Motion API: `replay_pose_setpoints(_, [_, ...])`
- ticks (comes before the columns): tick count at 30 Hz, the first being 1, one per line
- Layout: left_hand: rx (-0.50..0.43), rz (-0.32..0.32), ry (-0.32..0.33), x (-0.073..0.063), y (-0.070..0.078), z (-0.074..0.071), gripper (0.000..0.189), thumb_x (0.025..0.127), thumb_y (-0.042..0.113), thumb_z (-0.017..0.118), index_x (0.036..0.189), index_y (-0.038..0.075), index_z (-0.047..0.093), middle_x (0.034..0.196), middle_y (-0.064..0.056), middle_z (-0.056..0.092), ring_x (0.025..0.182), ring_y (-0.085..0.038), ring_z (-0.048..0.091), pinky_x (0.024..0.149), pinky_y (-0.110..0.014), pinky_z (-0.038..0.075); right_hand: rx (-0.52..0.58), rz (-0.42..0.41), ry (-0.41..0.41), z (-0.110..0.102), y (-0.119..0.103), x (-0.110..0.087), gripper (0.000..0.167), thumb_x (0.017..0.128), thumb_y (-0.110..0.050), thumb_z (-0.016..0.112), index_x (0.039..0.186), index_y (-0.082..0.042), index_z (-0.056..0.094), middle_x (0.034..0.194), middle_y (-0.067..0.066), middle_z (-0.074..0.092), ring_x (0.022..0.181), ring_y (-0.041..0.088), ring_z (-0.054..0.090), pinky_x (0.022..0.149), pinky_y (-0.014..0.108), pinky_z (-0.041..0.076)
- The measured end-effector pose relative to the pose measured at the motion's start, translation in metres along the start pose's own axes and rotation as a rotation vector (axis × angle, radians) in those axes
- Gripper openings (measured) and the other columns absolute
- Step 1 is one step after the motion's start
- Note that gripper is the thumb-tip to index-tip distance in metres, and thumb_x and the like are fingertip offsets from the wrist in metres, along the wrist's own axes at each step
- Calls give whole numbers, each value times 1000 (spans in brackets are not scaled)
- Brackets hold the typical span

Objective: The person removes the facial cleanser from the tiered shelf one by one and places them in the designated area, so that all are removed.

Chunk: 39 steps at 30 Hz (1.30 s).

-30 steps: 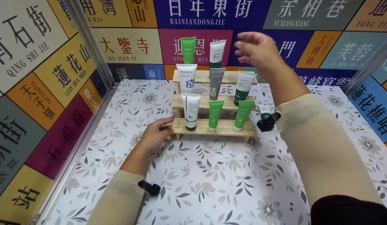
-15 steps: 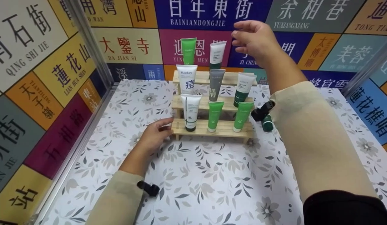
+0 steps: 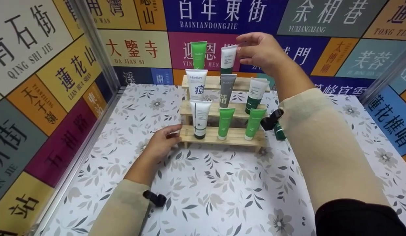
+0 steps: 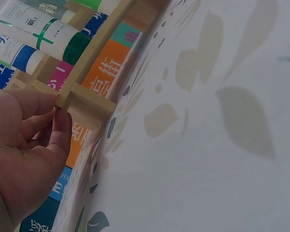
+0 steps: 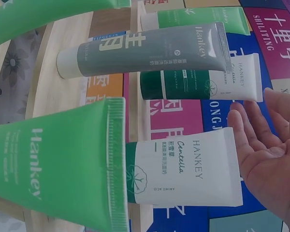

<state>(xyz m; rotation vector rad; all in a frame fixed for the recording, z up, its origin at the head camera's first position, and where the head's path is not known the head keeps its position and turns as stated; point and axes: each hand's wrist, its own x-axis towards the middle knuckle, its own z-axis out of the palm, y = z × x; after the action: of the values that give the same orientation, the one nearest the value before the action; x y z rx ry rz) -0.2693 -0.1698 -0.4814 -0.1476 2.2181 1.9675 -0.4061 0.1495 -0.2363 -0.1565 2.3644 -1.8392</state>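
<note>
A three-step wooden display stand (image 3: 222, 141) bears upright squeeze tubes. My left hand (image 3: 162, 142) pinches the left end of its lowest step between thumb and finger, as the left wrist view shows at the step's corner (image 4: 64, 96). My right hand (image 3: 263, 52) is raised beside the white and dark green tube (image 3: 228, 57) on the top step, fingers loosely bent with nothing between them. In the right wrist view, the fingers lie close to that tube's flat end (image 5: 251, 77); whether they touch it I cannot tell. A green tube (image 3: 198, 54) stands left of it.
On the middle step are a white tube (image 3: 196, 83), a grey tube (image 3: 227, 90) and a white-green tube (image 3: 256, 95). Below stand a white tube (image 3: 199, 118) and two green tubes. Another dark green tube (image 3: 279, 132) lies right of the stand, partly behind my right wrist camera (image 3: 272, 119).
My right hand rose a little, then came down and left to the top-step white and dark green tube. My left hand stays on the stand.
</note>
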Motion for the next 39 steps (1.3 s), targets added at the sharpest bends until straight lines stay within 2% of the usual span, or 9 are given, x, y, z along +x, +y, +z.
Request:
replay_pose_setpoints(6, [22,-6,-4,0,-1,2,53,98,3,70,149,17,63,139,-14,69,120,-24,68,97,-37,60,-46,24,2,3,4,3,39,105,-10,67,141,-23,66,146,1,62,135,22,59,116,37,53])
replay_pose_setpoints(13, [35,10,-6,1,-1,3,52,98,4,70,148,16,64,143,-12,67,129,-26,64,100,-37,58,-104,7,19,4,8,4,40,104,-9,68,142,-20,66,130,-2,62,126,21,60,118,40,52])
replay_pose_setpoints(21, [28,-24,-3,2,-2,2,51,98,6,70,147,20,65,141,-10,67,126,-24,64,101,-37,57,-100,-13,52,2,11,3,29,102,-8,70,130,-17,73,129,0,66,124,20,63,117,38,53])
replay_pose_setpoints(25, [27,-34,-3,1,-1,2,51,99,6,70,147,21,65,141,-10,66,126,-24,63,100,-37,57,-97,-21,69,-4,13,3,28,103,-11,70,130,-17,73,131,0,66,124,20,62,116,36,54])
replay_pose_setpoints(30, [23,-41,-5,0,-1,1,50,100,7,70,147,21,65,144,-8,64,130,-25,62,102,-38,57,-64,-34,93,-20,17,-2,31,104,-15,70,134,-18,71,132,-1,64,127,20,61,116,36,53])
replay_pose_setpoints(34, [30,-33,-6,0,-1,0,50,100,7,70,148,21,65,146,-8,63,133,-25,61,104,-37,56,8,-42,110,-36,21,-8,33,104,-14,70,136,-16,69,134,1,64,131,22,61,116,35,54])
replay_pose_setpoints(39, [36,2,-9,1,-1,-2,51,100,6,69,149,17,63,149,-10,62,135,-26,60,105,-36,56,131,-67,128,-55,29,-14,33,102,-8,71,135,-12,69,130,3,64,128,24,63,103,28,60])
